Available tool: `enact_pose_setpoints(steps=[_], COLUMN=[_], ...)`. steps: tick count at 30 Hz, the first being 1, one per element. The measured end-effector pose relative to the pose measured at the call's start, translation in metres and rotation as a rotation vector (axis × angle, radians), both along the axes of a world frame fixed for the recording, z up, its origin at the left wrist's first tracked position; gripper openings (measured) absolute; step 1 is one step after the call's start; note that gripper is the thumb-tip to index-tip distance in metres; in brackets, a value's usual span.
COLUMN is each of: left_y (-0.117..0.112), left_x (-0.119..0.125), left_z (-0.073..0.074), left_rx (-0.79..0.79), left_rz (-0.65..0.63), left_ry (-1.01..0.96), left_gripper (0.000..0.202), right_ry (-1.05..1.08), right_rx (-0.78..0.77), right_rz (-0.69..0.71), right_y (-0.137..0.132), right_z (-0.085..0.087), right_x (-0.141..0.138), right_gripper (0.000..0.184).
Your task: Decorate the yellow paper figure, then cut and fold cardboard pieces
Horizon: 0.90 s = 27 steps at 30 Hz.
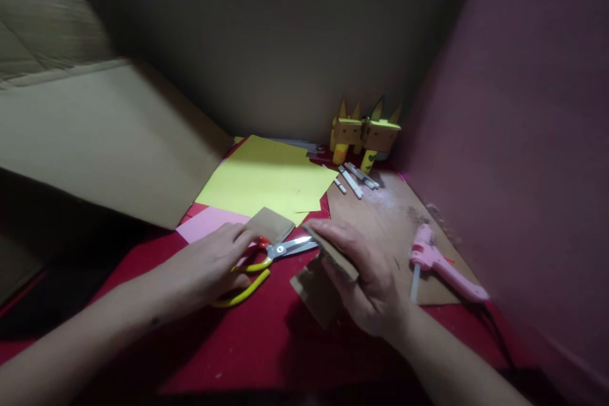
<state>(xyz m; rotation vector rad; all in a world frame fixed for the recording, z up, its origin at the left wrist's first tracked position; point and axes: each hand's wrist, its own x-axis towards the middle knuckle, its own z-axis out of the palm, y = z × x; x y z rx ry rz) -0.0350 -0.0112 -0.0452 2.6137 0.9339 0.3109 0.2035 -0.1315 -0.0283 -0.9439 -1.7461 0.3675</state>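
My left hand (221, 266) is closed about the handle of a pair of scissors (280, 250) with yellow and red grips. Their blades point right, slightly apart, and the tips reach toward my right hand (368, 276). That hand grips a brown cardboard piece (333, 250), its fingers over the top edge. A lower cardboard flap (314, 292) hangs beneath it; whether the two are joined I cannot tell. Just beyond the scissors lies a small cardboard square (271, 224), between a pink sheet (209, 223) and a yellow sheet (261, 177).
A pink glue gun (442, 266) rests on a brown board (390, 216) at right, its cord trailing toward me. Several white markers (351, 181) lie behind. Two cardboard figures (380, 136) stand by the wall. A large cardboard box (104, 133) fills the left over red cloth (214, 349).
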Motion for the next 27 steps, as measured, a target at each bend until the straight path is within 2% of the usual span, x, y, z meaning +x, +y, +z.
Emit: enact_pose_setpoints(steps=[3, 6, 9, 11, 12, 14, 15, 16, 18, 20, 24, 27], left_y=[-0.008, -0.020, -0.029, -0.031, -0.030, -0.029, -0.029, -0.028, -0.027, -0.027, -0.029, -0.030], left_x=[0.012, 0.030, 0.048, 0.058, 0.062, 0.067, 0.069, 0.071, 0.074, 0.077, 0.081, 0.083], left_z=[0.013, 0.028, 0.038, 0.041, 0.042, 0.043, 0.043, 0.042, 0.041, 0.040, 0.036, 0.032], left_rx=[0.035, -0.138, -0.399, -0.554, -0.600, -0.615, -0.602, -0.598, -0.643, -0.729, -0.827, -0.685], left_rz=[-0.053, -0.063, -0.002, -0.013, -0.028, -0.026, -0.002, 0.023, 0.060, 0.044, -0.114, -0.128], left_ry=[-0.044, -0.147, -0.321, -0.448, -0.495, -0.525, -0.514, -0.501, -0.513, -0.612, -0.768, -0.684], left_gripper=[0.030, 0.030, 0.035, 0.036, 0.035, 0.031, 0.030, 0.029, 0.028, 0.027, 0.045, 0.019], right_ry=[-0.099, -0.123, 0.038, 0.131, 0.133, 0.042, 0.056, 0.167, 0.518, 0.761, 0.968, 1.067], right_rx=[0.171, 0.281, 0.230, 0.192, 0.184, 0.186, 0.161, 0.150, 0.083, -0.024, -0.253, -0.417], right_rz=[-0.037, -0.017, -0.058, -0.110, -0.112, -0.024, 0.000, -0.024, -0.145, -0.178, -0.086, -0.015], right_y=[0.001, 0.003, 0.004, 0.005, 0.005, 0.006, 0.006, 0.008, 0.011, 0.017, 0.029, 0.036], right_z=[0.009, 0.014, 0.014, 0.013, 0.012, 0.012, 0.013, 0.014, 0.017, 0.017, 0.009, 0.001], right_x=[0.005, 0.007, 0.007, 0.009, 0.011, 0.015, 0.015, 0.015, 0.011, 0.005, 0.003, 0.009], right_gripper=[0.058, 0.058, 0.048, 0.045, 0.044, 0.042, 0.040, 0.036, 0.030, 0.029, 0.033, 0.035])
